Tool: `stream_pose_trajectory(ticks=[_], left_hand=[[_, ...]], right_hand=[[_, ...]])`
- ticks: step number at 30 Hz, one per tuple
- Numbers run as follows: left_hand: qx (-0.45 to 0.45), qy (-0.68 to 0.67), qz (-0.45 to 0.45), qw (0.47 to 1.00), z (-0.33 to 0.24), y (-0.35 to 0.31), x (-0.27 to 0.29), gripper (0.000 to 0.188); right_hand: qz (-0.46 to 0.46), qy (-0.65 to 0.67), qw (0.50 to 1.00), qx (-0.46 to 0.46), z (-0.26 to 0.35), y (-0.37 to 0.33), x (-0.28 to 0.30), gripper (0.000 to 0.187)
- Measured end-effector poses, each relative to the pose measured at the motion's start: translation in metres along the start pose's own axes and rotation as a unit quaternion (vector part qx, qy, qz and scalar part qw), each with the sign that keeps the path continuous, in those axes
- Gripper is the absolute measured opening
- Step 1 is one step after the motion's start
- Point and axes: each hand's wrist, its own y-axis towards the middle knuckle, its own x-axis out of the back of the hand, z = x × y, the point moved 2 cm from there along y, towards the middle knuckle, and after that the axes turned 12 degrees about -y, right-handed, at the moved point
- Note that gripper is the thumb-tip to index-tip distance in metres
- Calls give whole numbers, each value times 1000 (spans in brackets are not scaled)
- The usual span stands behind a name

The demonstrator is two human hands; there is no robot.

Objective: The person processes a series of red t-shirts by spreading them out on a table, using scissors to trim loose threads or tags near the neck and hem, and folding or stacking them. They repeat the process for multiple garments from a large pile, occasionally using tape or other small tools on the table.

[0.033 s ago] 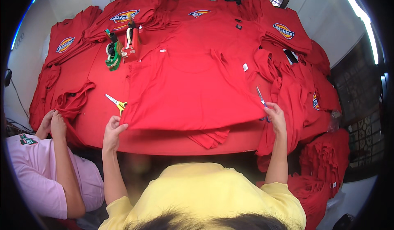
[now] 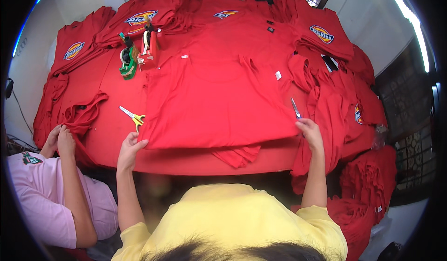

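A counter (image 2: 111,135) draped in red cloth is seen from above, with stacks of folded red shirts (image 2: 321,33) piled along its far edge and right edge. A red tank top (image 2: 219,102) is spread flat in the middle of the counter, its hem lying near the front edge. More red garments (image 2: 368,186) are heaped below the counter's right edge.

At the hem's left corner, the left hand (image 2: 129,150) is closed on the fabric, thumb on top and fingers curled under. At the hem's right corner, the right hand (image 2: 309,131) is pressed down on the cloth, its grip clamped on small silver snips (image 2: 295,108) whose blades point toward the far edge.

Yellow-handled scissors (image 2: 132,117) lie on the counter just left of the tank top. Two tape dispensers (image 2: 137,51), one green and one red, stand near the far left corner.

At the counter's left edge, another person's hands (image 2: 59,140) are gathered on a red garment.
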Motion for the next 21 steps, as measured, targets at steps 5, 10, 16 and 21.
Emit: stream_pose_trajectory(ticks=[5,10,16,21], left_hand=[[-4,105,12,994,-6,9,15,10],[16,88,27,996,-27,-28,23,9],[76,193,19,978,17,-31,36,8],[16,292,-20,956,19,-35,20,10]], right_hand=[[15,8,1000,-15,0,19,-2,10],[-17,48,998,-22,-14,-6,13,10],[-39,-174,982,-58,-52,-23,-15,19],[-93,-315,944,-33,-21,-43,-30,18]])
